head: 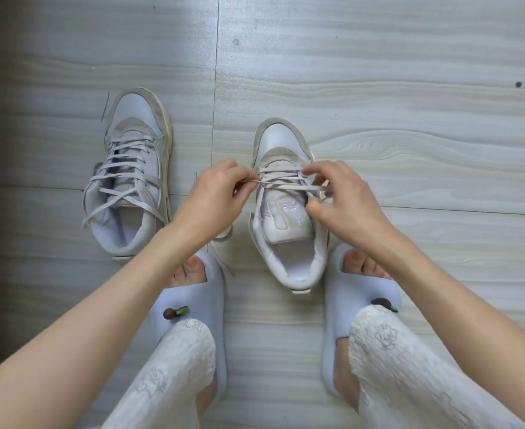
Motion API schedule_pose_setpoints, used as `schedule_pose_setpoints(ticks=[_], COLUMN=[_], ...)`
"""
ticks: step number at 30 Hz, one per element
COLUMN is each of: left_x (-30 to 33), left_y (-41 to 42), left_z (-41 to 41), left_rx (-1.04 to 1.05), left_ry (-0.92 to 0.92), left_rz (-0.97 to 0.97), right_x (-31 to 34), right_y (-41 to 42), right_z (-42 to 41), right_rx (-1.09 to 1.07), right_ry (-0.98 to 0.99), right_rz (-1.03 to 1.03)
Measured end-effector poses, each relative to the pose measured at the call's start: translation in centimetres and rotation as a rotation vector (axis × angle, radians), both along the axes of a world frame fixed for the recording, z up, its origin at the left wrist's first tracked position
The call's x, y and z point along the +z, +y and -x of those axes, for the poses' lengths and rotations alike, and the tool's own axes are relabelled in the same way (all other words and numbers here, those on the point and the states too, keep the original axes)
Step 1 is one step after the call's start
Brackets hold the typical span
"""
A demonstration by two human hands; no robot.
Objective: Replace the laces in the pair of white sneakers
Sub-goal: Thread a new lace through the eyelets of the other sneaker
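Observation:
Two white sneakers stand on the floor, toes pointing away from me. The left sneaker [134,168] is laced loosely, its lace ends trailing over the collar. The right sneaker [289,239] sits between my feet with its tongue lying flat. A grey-white lace [286,185] crosses its upper eyelets. My left hand [214,202] pinches the lace at the sneaker's left side. My right hand [344,202] pinches the lace at the right eyelets, fingers curled round it.
My feet in pale blue slides [193,308] flank the right sneaker, the other slide [357,292] close against its heel. Pale wood-grain floor tiles [379,88] stretch all round. A loose lace end lies by my left foot.

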State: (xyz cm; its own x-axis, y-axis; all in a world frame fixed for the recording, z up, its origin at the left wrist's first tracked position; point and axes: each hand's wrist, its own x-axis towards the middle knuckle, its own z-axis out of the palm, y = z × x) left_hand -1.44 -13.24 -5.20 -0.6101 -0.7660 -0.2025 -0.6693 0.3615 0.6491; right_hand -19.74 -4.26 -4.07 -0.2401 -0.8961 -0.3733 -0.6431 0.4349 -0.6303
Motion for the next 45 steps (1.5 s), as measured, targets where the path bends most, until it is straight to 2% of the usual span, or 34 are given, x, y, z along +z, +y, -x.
schedule_pose_setpoints(ticks=[3, 9, 11, 13, 15, 18, 20, 23, 25, 27, 30, 31, 32, 34, 36, 37, 39, 41, 45], left_x=[0.4, 2.7, 2.9, 2.8, 2.6, 2.5, 2.6, 2.5, 2.2, 2.0, 2.1, 2.2, 2.3, 2.5, 2.7, 2.9, 3.3, 3.7, 3.7], left_y=[0.2, 1.5, 1.6, 1.5, 1.4, 1.3, 1.2, 1.2, 1.1, 0.9, 0.3, 0.3, 0.3, 0.5, 0.7, 0.7, 0.8, 1.1, 1.4], left_z=[-1.3, -1.3, -1.3, -1.5, -2.0, -2.6, -2.8, -2.6, -2.6, -2.9, -3.7, -3.7, -3.6, -2.9, -2.0, -1.7, -1.2, -0.9, -0.9], left_rx=[-0.009, -0.108, -0.119, -0.097, -0.069, -0.009, 0.016, 0.003, 0.002, 0.028, 0.089, 0.112, 0.126, 0.108, 0.063, 0.048, 0.027, 0.005, -0.030], left_ry=[-0.052, 0.000, -0.012, -0.031, -0.052, -0.061, -0.058, -0.083, -0.127, -0.157, -0.187, -0.178, -0.162, -0.126, -0.092, -0.080, -0.070, -0.069, -0.072], left_rz=[0.110, 0.275, 0.304, 0.309, 0.310, 0.311, 0.332, 0.399, 0.463, 0.516, 0.532, 0.528, 0.529, 0.547, 0.563, 0.570, 0.583, 0.596, 0.595], right_x=[-0.2, -0.6, -0.4, -0.2, -0.5, -0.5, -0.3, 0.5, 1.2, 1.6, 1.4, 1.1, 0.9, 0.4, 0.0, 0.3, 0.4, 0.3, 0.4], right_y=[-0.2, -2.4, -3.2, -3.8, -4.3, -4.4, -3.9, -4.2, -4.7, -5.0, -4.5, -4.3, -4.1, -3.4, -2.7, -2.6, -2.6, -2.9, -3.4], right_z=[-1.0, -3.1, -3.7, -3.5, -2.1, 0.2, 0.8, 0.3, -0.1, 0.1, 1.0, 1.1, 1.2, 1.2, 0.7, 0.1, -1.0, -2.3, -3.1], right_rx=[0.077, 0.223, 0.131, -0.037, -0.264, -0.734, -0.792, -0.722, -0.771, -0.918, -1.152, -1.152, -1.076, -0.726, -0.330, -0.160, 0.093, 0.224, 0.244], right_ry=[0.165, 0.314, 0.344, 0.306, 0.134, -0.276, -0.306, -0.364, -0.501, -0.674, -0.953, -0.964, -0.879, -0.472, -0.024, 0.114, 0.251, 0.286, 0.291], right_rz=[0.184, 0.338, 0.375, 0.309, 0.167, 0.009, 0.017, 0.114, 0.175, 0.182, 0.093, 0.050, 0.006, -0.015, 0.125, 0.213, 0.343, 0.432, 0.572])
